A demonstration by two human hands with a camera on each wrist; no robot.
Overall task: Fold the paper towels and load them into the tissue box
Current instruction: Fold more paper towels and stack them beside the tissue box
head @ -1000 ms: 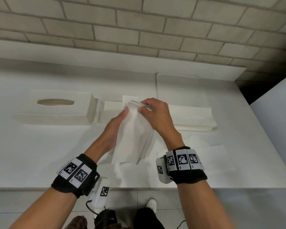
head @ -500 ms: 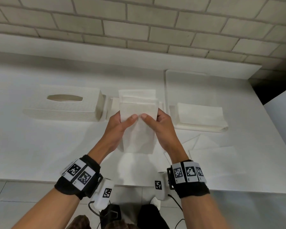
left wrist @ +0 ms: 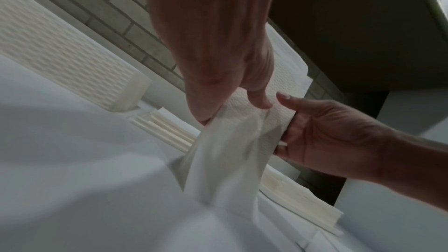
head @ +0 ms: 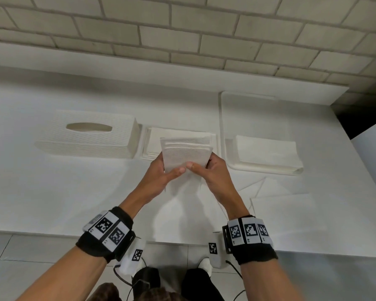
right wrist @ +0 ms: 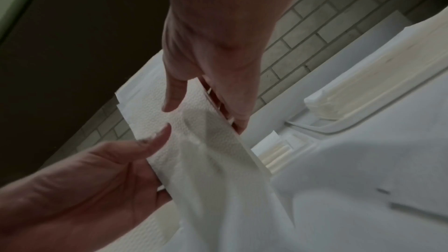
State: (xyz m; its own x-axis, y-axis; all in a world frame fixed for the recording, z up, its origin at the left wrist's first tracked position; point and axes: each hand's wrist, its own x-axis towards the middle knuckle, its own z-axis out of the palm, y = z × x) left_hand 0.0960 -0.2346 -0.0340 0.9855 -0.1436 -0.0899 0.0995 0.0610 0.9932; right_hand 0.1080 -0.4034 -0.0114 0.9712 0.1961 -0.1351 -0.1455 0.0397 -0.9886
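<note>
Both hands hold one folded white paper towel (head: pixel 186 155) upright above the counter, its lower part hanging down. My left hand (head: pixel 161 172) grips its left edge, thumb on the near face; my right hand (head: pixel 208 172) grips the right edge the same way, and the two thumbs almost meet. In the left wrist view the paper towel (left wrist: pixel 244 120) is pinched between thumb and fingers; the right wrist view shows the paper towel (right wrist: pixel 201 141) held likewise. The white textured tissue box (head: pixel 89 135) with an oval slot lies to the left. A stack of folded towels (head: pixel 152 142) lies just behind the held one.
A white tray (head: pixel 228 153) at the right carries another stack of towels (head: pixel 267 153). Loose flat sheets (head: pixel 278 200) lie on the counter near my right wrist. A brick wall and a low ledge run along the back. The counter's front edge is under my wrists.
The towel went from hanging long and loose to folded shorter. Both hands moved it forward over the stack beside the box, with the thumbs now on its near face.
</note>
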